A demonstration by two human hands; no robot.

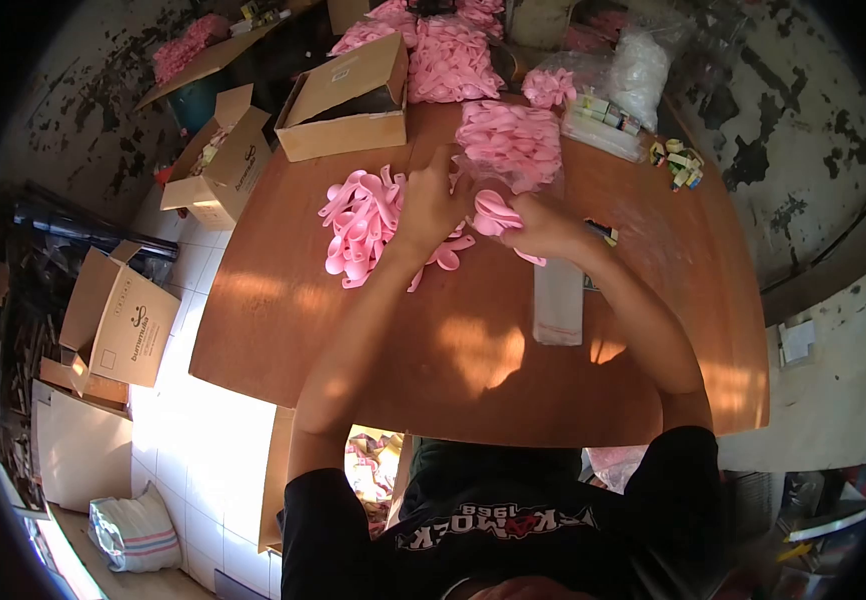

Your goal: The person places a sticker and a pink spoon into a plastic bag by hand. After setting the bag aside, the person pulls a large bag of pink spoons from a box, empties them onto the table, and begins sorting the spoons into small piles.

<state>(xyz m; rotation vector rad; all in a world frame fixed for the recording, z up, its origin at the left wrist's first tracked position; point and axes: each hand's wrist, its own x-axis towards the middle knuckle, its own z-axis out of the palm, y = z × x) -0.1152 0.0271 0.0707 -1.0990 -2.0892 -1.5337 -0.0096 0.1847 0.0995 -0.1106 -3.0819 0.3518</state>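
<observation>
My right hand [543, 228] is closed around a small bunch of pink spoons [494, 214], their bowls pointing left. My left hand [431, 200] is just left of it, fingers curled; what they grip, if anything, is hidden. Beside and under my left wrist lies a loose pile of pink spoons [361, 225] on the brown table [393, 350]. Just beyond both hands is a clear plastic bag packed with pink spoons [513, 140]. Flat, clear plastic sleeves [559, 305] lie below my right forearm.
An open cardboard box [343, 135] stands at the table's back left. Behind it is a large heap of pink spoons [451, 60]. Small labelled bundles [678, 163] lie at the right edge. More cardboard boxes [223, 160] stand left of the table.
</observation>
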